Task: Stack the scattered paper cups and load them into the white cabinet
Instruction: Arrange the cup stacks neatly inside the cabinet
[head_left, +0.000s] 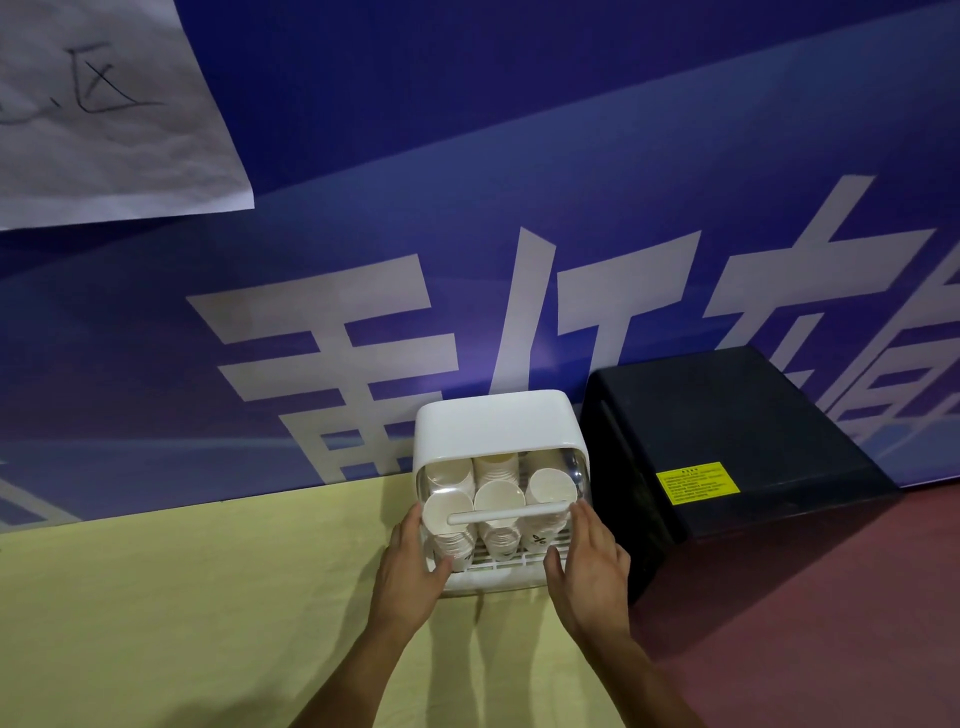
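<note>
A small white cabinet (493, 426) stands on the yellow tabletop against the blue wall. Its clear front door with a white bar handle (506, 516) is down over the opening. Behind the door several stacks of white paper cups (500, 500) lie with their bottoms toward me on a white rack. My left hand (410, 571) lies flat against the cabinet's left front corner, fingers straight. My right hand (589, 564) lies flat against the right front corner, thumb near the rack's edge. Neither hand holds anything.
A black box (727, 441) with a yellow label stands directly right of the cabinet, on a reddish surface (831, 623). The yellow tabletop (182, 597) stretches to the left. A white paper sheet (104, 104) hangs on the blue banner wall.
</note>
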